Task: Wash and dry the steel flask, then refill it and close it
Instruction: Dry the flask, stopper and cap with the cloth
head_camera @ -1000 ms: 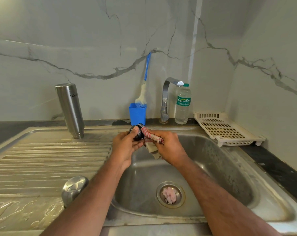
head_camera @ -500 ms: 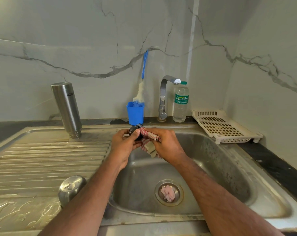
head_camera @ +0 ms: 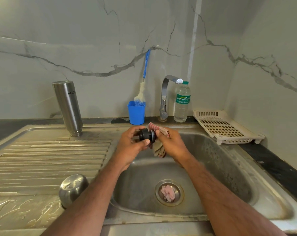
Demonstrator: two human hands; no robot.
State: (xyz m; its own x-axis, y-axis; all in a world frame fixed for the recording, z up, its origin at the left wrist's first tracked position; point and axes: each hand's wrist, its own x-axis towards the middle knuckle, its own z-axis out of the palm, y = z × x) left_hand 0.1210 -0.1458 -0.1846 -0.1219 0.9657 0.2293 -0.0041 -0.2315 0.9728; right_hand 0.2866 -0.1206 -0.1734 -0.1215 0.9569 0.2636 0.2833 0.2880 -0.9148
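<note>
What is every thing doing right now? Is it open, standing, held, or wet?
Flask: upside down on the draining board, lid off.
Stopper: held in the left hand.
Cloth: gripped by the right hand, pressed against the stopper.
Steel cup: upside down, wet.
Tap: no water running.
Water bottle: upright, capped.
Brush: standing in the blue cup.

Flask is brushed steel with a soft sheen, and the cup is shinier steel, wet. Sink is dull, stained steel — the drainboard ribbed and grimy. Stopper looks like matt black plastic, rag is worn cloth. Marble-look wall — smooth, slightly glossy.
</note>
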